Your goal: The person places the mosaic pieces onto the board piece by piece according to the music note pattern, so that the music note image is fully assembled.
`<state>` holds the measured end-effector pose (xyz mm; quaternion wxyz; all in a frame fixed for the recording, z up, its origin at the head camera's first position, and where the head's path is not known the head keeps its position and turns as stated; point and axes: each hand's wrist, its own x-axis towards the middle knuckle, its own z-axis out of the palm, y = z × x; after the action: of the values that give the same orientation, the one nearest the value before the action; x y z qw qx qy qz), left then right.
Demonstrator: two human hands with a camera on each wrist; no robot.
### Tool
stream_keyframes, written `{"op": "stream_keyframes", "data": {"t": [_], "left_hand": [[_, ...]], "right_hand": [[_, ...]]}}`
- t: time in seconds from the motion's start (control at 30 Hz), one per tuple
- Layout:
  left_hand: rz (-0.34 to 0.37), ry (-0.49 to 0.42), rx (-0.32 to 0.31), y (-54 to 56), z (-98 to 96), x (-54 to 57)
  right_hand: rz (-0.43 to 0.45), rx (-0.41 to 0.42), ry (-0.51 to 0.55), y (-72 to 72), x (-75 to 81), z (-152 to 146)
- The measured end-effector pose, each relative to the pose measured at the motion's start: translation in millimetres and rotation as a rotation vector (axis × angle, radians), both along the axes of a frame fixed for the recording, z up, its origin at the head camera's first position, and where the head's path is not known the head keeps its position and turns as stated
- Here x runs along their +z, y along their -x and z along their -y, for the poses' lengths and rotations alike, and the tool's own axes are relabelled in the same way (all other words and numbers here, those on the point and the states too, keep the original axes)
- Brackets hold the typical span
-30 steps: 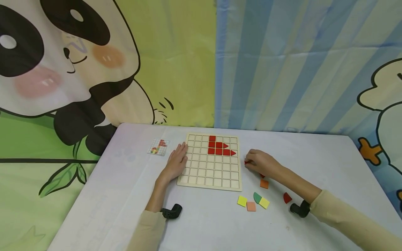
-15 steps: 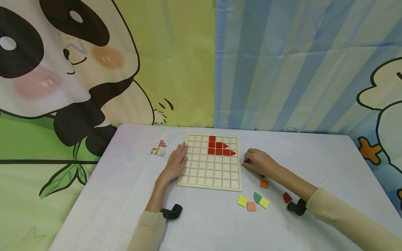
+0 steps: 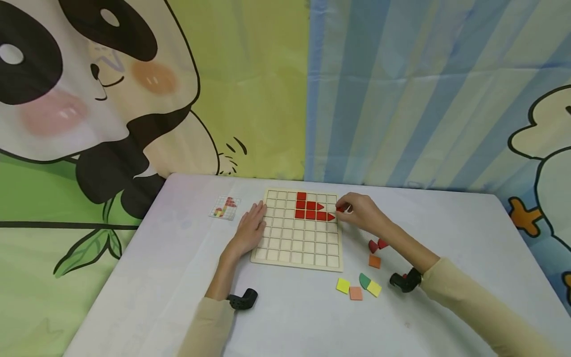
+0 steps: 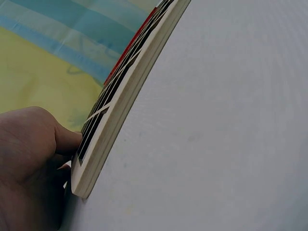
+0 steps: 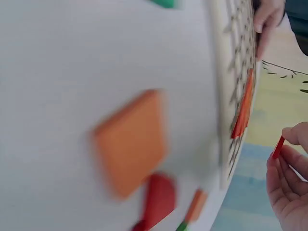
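A wooden grid board [image 3: 285, 243] lies on the white table, with red tiles [image 3: 311, 214] set in its upper cells, some of them pointed. My left hand [image 3: 251, 229] rests along the board's left edge, fingers extended; the left wrist view shows the thumb [image 4: 67, 140] at a corner of the frame. Thumb and fingers of my right hand [image 3: 363, 212] pinch a small red piece [image 5: 278, 147] at the board's right edge, beside the pointed end of the lower red row. The fingers partly hide that piece, so its shape cannot be told.
A small pattern card [image 3: 225, 208] lies left of the board. Right of it are red pieces [image 3: 373, 246] and an orange square [image 3: 374, 261]. Nearer the front lie yellow squares [image 3: 343, 285], a salmon square [image 3: 356, 293] and a green quarter-round [image 3: 365, 280].
My right hand has moved up and left to the board's right edge, carrying the red piece. Two loose red pieces now show where the hand was. The left hand stays put.
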<state>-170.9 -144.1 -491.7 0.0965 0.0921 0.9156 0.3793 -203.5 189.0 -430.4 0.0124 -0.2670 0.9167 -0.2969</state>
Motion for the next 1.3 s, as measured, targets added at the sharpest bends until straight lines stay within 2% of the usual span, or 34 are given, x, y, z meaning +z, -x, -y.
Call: {"op": "stream_keyframes", "data": {"t": [0.1, 0.2, 0.37, 0.53, 0.67, 0.9, 1.1, 1.3], "left_hand": [[0.001, 0.004, 0.003, 1.0, 0.8, 0.0], [-0.013, -0.008, 0.008, 1.7, -0.2, -0.9], [-0.030, -0.024, 0.002, 2.8, -4.5, -4.1], [-0.028, -0.016, -0.002, 3.4, -7.0, -6.1], [-0.017, -0.011, 0.010, 2.1, -5.9, -5.0], [-0.012, -0.014, 0.010, 0.7, -3.7, -2.4], [0.002, 0.001, 0.010, 0.7, -2.1, -2.3], [0.009, 0.005, 0.015, 1.3, -0.4, -2.1]], "right_hand": [[0.006, 0.064, 0.027, 12.4, 6.6, 17], [0.033, 0.117, 0.002, 26.8, 9.0, 37], [0.061, 0.122, -0.103, 50.6, 4.3, 58], [0.061, 0.125, -0.235, 66.1, -5.9, 64], [0.024, 0.163, -0.266, 71.0, -12.2, 66], [-0.045, 0.189, -0.250, 72.7, -17.5, 68], [-0.005, 0.183, -0.217, 73.1, -16.8, 68], [0.011, 0.251, -0.185, 75.5, -13.2, 66]]}}
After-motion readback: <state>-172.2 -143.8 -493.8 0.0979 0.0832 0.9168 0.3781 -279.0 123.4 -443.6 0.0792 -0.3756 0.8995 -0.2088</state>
